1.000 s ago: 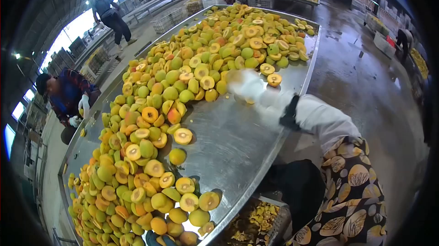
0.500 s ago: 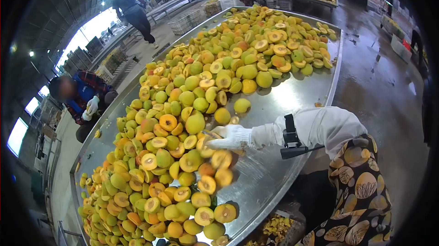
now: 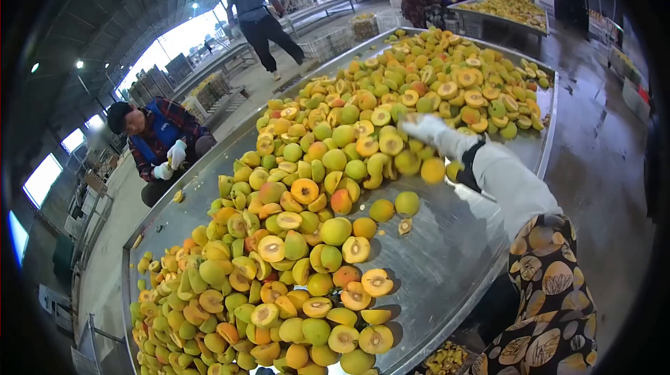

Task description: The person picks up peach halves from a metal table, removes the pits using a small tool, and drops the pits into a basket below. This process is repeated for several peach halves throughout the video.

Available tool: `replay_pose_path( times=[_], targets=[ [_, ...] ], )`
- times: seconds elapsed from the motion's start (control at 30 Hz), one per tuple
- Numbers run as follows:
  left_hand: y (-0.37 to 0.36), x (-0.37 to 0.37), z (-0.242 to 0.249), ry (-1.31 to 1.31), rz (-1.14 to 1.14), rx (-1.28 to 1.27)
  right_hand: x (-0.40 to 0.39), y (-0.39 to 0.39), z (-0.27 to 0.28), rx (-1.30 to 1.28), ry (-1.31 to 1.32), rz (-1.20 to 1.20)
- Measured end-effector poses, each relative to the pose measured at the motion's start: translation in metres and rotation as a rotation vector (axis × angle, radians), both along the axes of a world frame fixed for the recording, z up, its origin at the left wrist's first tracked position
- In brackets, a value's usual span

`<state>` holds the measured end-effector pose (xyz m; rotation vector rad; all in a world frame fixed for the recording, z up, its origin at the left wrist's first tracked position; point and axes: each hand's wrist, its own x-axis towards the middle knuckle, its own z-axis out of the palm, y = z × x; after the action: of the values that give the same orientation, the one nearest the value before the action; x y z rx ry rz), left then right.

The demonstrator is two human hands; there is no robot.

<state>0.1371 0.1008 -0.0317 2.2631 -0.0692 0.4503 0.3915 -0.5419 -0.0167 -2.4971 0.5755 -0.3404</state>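
Note:
My right hand (image 3: 424, 127), in a white glove, reaches over the far half of a heap of halved and whole yellow-green fruit (image 3: 335, 159). Motion smears its fingers, and whether they hold anything cannot be made out. Fruit lies right beside the glove and below the wrist, where one yellow fruit (image 3: 433, 170) looks blurred. The heap rests on a large metal table (image 3: 447, 235) with a raised rim. Near the table's middle are two loose fruits (image 3: 395, 206) and a small pit-like piece (image 3: 405, 226). My left hand is out of view.
A person with white gloves (image 3: 167, 141) crouches beyond the table's left edge. Another person (image 3: 258, 19) stands farther back. Two people sit near a second fruit-laden table (image 3: 509, 12). A container of fruit pieces (image 3: 447, 360) is below the near edge. Crates (image 3: 331, 43) stand behind.
My right hand has moved from the middle of the heap to its far right part. The view has shifted, and the standing person appears in a different stance.

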Motion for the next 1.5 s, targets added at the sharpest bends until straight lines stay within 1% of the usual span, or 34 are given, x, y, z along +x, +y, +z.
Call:
replay_pose_path(
  times=[0.03,0.07,0.13,0.2,0.23,0.3,0.33,0.37,0.4,0.43,0.47,0.53,0.63,0.67,0.77,0.8,0.83,0.87,0.9,0.93,0.97,1.03,1.07,1.13,1.17,1.2,1.23,1.27,1.33,1.37,1.4,1.43,1.47,1.5],
  targets=[
    [-0.001,-0.002,-0.001,-0.052,-0.071,0.014,-0.003,0.013,-0.014,-0.01,-0.053,0.178],
    [-0.002,-0.006,0.0,-0.101,-0.137,0.031,-0.007,0.047,0.0,-0.077,0.217,0.009],
    [-0.026,-0.011,0.043,-0.143,-0.191,0.069,-0.017,0.094,-0.001,0.204,0.145,0.421],
    [-0.046,-0.009,0.073,-0.328,-0.254,0.194,-0.037,0.18,-0.005,0.184,0.078,0.278],
    [-0.044,-0.017,0.078,-0.41,-0.287,0.264,-0.071,0.225,0.037,0.335,0.097,0.296],
    [0.0,0.007,-0.007,-0.2,-0.089,-0.201,-0.053,0.272,-0.017,0.463,-0.188,0.537],
    [0.018,0.015,-0.043,-0.12,-0.01,-0.437,-0.051,0.285,-0.037,0.313,-0.092,0.586],
    [0.011,0.015,-0.036,-0.048,0.001,-0.658,-0.077,0.309,-0.019,0.365,-0.048,0.547],
    [0.011,0.017,-0.037,-0.029,0.023,-0.655,-0.103,0.335,0.002,0.414,-0.003,0.508],
    [0.01,0.017,-0.035,-0.016,0.04,-0.656,-0.11,0.361,-0.008,0.329,-0.086,0.477],
    [0.005,0.016,-0.026,-0.037,0.081,-0.549,-0.112,0.382,-0.011,0.208,0.023,0.419],
    [0.014,0.015,-0.034,-0.095,0.151,-0.374,-0.138,0.416,0.024,0.18,-0.102,0.521],
    [0.014,0.012,-0.025,-0.062,0.249,-0.605,-0.15,0.463,0.04,0.147,0.018,0.576],
    [0.02,0.006,-0.029,-0.14,0.266,-0.344,-0.153,0.463,0.04,0.171,0.037,0.603],
    [0.026,0.011,-0.039,-0.211,0.278,-0.52,-0.138,0.439,0.037,0.225,-0.05,0.634],
    [0.019,0.006,-0.029,-0.162,0.278,-0.583,-0.155,0.405,0.068,0.234,-0.037,0.574],
    [0.018,0.0,-0.026,-0.162,0.27,-0.544,-0.128,0.365,0.041,0.198,-0.106,0.439],
    [0.016,-0.005,-0.025,-0.161,0.264,-0.51,-0.115,0.31,0.037,0.002,-0.134,0.521],
    [0.013,-0.002,-0.024,-0.172,0.259,-0.478,-0.13,0.265,0.034,0.293,-0.19,0.185],
    [0.017,-0.003,-0.027,-0.278,0.227,-0.128,-0.126,0.207,0.039,0.0,-0.098,0.148],
    [0.02,-0.003,-0.03,-0.421,0.239,0.209,-0.137,0.152,0.026,-0.058,-0.164,0.026],
    [0.028,0.002,-0.044,-0.483,0.166,0.178,-0.13,0.021,-0.03,-0.321,-0.316,-0.109],
    [0.029,0.003,-0.05,-0.506,0.135,0.139,-0.141,-0.008,-0.027,-0.105,-0.253,-0.188],
    [0.026,0.002,-0.052,-0.377,0.157,-0.321,-0.149,-0.016,-0.001,0.209,-0.109,-0.305],
    [0.04,0.0,-0.051,-0.483,0.136,0.237,-0.15,-0.001,0.016,0.31,-0.029,-0.347],
    [0.032,0.001,-0.044,-0.365,0.201,-0.021,-0.145,0.006,0.02,0.413,0.055,-0.39],
    [0.02,-0.004,-0.032,-0.238,0.261,-0.274,-0.121,-0.001,-0.017,0.275,-0.16,-0.238],
    [-0.002,-0.024,0.003,-0.275,0.247,0.274,-0.097,-0.008,-0.057,0.132,-0.372,-0.087],
    [-0.024,-0.027,0.023,-0.245,0.283,0.187,-0.099,0.075,-0.021,0.41,-0.139,0.046],
    [-0.027,-0.025,0.029,-0.238,0.295,0.135,-0.085,0.101,-0.027,0.165,-0.107,0.312],
    [-0.023,-0.025,0.026,-0.23,0.301,0.088,-0.053,0.115,-0.08,-0.314,-0.308,0.545],
    [-0.019,-0.024,0.024,-0.302,0.269,0.241,-0.055,0.169,-0.062,0.073,-0.175,0.424],
    [-0.015,-0.024,0.023,-0.375,0.234,0.398,-0.057,0.205,-0.072,0.415,-0.207,0.48],
    [-0.01,-0.023,0.019,-0.449,0.2,0.547,-0.09,0.244,-0.02,0.556,-0.048,0.632]
  ],
)
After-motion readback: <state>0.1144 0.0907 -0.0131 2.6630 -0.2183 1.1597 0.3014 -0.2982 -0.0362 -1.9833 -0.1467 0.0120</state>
